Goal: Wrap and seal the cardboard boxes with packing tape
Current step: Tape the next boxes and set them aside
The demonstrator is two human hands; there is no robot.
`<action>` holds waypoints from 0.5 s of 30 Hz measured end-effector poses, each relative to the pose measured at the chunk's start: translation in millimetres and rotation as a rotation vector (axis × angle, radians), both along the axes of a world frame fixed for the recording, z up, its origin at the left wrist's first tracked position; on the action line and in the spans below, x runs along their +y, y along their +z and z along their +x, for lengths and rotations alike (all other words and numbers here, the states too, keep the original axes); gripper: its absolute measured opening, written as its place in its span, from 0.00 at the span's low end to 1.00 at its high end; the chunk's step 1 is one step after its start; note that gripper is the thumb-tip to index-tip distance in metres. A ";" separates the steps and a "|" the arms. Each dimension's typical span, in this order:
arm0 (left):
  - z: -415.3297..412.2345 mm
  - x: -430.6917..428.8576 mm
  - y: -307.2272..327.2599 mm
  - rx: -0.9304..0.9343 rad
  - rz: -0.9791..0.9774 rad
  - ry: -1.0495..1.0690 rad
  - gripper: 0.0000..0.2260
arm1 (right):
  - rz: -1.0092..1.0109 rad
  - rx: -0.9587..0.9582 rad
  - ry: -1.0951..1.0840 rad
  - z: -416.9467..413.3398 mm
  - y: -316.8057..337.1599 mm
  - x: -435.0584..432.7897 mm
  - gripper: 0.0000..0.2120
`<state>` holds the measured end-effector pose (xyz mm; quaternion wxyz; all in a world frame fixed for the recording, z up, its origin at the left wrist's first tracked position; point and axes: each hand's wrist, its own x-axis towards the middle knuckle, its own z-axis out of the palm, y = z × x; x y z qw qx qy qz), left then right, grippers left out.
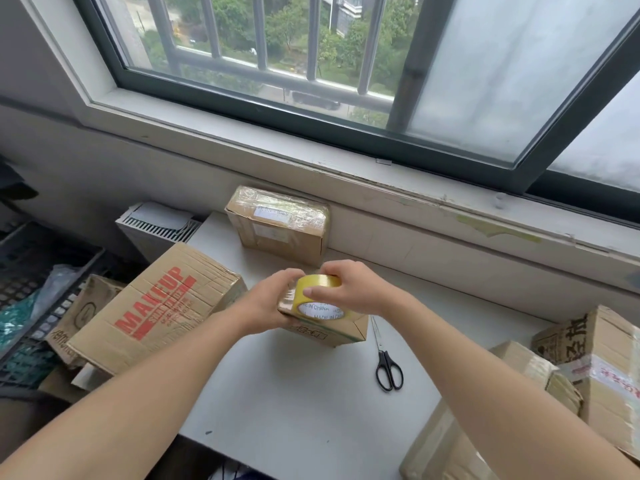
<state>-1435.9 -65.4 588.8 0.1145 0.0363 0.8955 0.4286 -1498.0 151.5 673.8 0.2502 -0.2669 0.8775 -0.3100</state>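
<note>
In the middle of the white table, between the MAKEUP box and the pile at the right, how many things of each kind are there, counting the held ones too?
Boxes: 2 (back box, held box)
Tape roll: 1
Scissors: 1
Total: 4

We've got a white table (294,393) here: a tape-wrapped box (280,230) at the back against the wall, a small box (329,332) mid-table, black-handled scissors (388,368) just right of it, more boxes (602,372) crowding the right edge.

Both bare forearms stretch forward and converge, the left hand (272,301) curled round the end of a small box (334,333), the right hand (351,289) clasping a tape roll (319,284), thumb on its side.
</note>
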 end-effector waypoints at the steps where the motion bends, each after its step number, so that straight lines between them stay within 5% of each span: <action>1: 2.0 -1.1 -2.6 -0.001 -0.022 0.000 0.30 | -0.001 -0.001 0.003 0.9 -1.5 -5.2 0.20; 8: 21.4 -27.9 -27.5 -0.020 -0.022 0.103 0.26 | 0.352 0.145 0.214 -8.4 13.9 -9.5 0.27; 15: 36.7 -35.0 -44.1 -0.035 0.002 0.121 0.24 | 0.465 0.115 0.022 -35.2 -6.7 73.0 0.28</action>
